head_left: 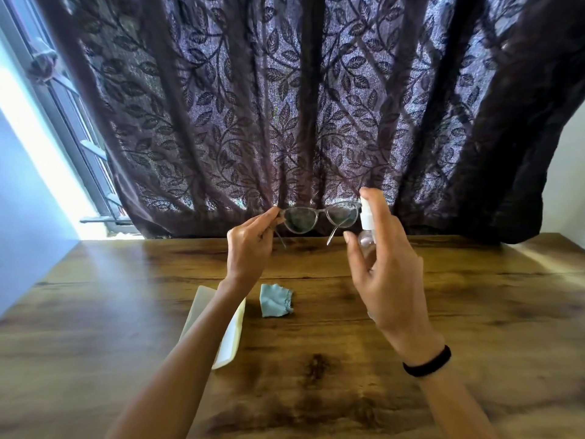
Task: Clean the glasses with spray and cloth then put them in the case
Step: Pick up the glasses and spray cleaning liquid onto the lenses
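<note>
My left hand (250, 248) pinches the left hinge of clear-framed glasses (319, 217), held up above the wooden table (474, 312) with the temples unfolded toward me. My right hand (383, 267) grips a small clear spray bottle (366, 221) with a white nozzle, index finger on top of the pump, right beside the right lens. A light blue cloth (274, 300) lies crumpled on the table below the glasses. A white glasses case (232, 334) lies under my left forearm, partly hidden.
A dark leaf-patterned curtain (316, 106) hangs right behind the table's far edge. A bright window (63, 137) is at the left. A black band (427, 362) circles my right wrist.
</note>
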Motion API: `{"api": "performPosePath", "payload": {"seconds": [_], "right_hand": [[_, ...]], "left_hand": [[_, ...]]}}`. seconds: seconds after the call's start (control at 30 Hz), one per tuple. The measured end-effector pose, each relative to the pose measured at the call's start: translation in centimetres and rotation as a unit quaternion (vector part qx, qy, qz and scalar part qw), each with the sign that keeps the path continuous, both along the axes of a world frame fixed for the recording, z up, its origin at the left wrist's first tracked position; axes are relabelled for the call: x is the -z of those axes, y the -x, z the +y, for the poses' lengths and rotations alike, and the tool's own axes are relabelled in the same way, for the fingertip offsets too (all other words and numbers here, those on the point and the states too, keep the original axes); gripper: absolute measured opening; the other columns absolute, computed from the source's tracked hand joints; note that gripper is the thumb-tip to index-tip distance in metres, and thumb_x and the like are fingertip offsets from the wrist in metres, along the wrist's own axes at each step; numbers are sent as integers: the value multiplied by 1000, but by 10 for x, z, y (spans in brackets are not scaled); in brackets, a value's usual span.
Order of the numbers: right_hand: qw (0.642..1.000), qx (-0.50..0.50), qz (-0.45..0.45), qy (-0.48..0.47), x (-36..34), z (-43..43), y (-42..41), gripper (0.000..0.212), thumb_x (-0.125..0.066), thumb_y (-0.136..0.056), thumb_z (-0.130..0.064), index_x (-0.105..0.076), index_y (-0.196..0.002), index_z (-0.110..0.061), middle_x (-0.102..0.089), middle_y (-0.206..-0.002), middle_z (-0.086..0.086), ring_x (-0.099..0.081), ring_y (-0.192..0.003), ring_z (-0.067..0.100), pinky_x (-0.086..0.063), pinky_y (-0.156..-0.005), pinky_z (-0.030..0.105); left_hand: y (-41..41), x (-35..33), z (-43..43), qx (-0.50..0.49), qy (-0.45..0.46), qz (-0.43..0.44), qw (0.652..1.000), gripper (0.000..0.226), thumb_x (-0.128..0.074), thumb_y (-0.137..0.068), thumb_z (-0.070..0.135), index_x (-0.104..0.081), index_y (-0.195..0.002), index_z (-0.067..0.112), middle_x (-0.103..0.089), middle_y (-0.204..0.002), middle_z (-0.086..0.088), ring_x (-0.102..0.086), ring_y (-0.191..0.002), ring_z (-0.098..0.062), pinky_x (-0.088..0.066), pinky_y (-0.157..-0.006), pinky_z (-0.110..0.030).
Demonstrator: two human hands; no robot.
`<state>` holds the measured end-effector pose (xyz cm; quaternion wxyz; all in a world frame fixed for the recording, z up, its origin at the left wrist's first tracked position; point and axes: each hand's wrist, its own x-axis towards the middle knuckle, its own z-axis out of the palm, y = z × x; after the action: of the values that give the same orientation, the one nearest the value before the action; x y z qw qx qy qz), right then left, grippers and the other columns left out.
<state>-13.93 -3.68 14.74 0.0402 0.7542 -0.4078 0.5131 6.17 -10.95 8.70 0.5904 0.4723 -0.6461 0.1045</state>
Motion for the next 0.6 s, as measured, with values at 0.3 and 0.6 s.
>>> {"api": "performPosePath", "payload": {"seconds": [0.3,0.6], "right_hand": [[997,1,-58,49,3,-10,19,51,-56,-91,-14,-32,-135,-8,-52,-123,6,-47,-65,0,-40,-65,0],[994,107,-19,-18,10,-31,48,53,-54,-91,-17,-32,-139,-15,-49,-87,-3,-44,-55,0,-31,-47,7]], "left_hand": [[0,0,3,3,-6,-5,1000,30,-67,-76,-13,-65,-105,-6,-71,-93,-15,-67,-83,-13,-51,-77,-13],[-3,4,1,19,10,-1,1000,31,-67,-75,-14,-65,-105,-5,-71,-93,-13,-65,-84,-7,-50,-78,-9]]}}
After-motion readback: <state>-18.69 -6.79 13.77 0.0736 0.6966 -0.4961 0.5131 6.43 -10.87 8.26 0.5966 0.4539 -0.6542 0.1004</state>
